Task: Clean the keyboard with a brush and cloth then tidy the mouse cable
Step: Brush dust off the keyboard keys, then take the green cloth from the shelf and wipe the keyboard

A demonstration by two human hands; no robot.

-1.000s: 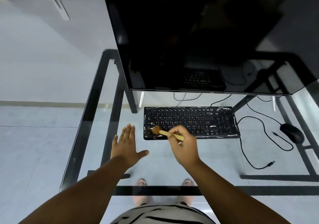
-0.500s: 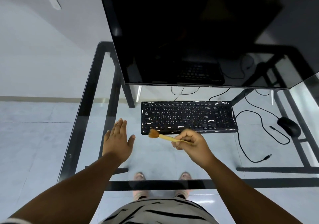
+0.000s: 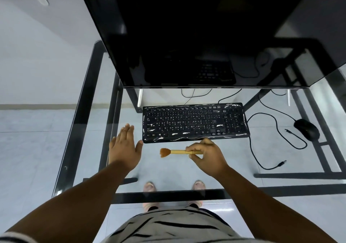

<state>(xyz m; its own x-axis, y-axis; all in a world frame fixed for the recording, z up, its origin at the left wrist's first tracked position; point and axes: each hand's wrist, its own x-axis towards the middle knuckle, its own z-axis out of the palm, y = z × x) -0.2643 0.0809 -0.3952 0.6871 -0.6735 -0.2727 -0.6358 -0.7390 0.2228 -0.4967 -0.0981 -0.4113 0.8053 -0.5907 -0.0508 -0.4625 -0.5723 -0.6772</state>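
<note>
fingers of the right hand (image 3: 207, 154) are curled round a wooden brush (image 3: 177, 152), held level, bristles pointing left, just short of the glossy black keyboard (image 3: 194, 123) on the glass desk (image 3: 168, 175). the left hand (image 3: 124, 147) is laid flat, fingers straight, beside it.

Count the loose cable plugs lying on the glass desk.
2: one plug at the cable end nearest the person, right of the keyboard; one plug just left of the mouse. The monitor may hide others.
</note>
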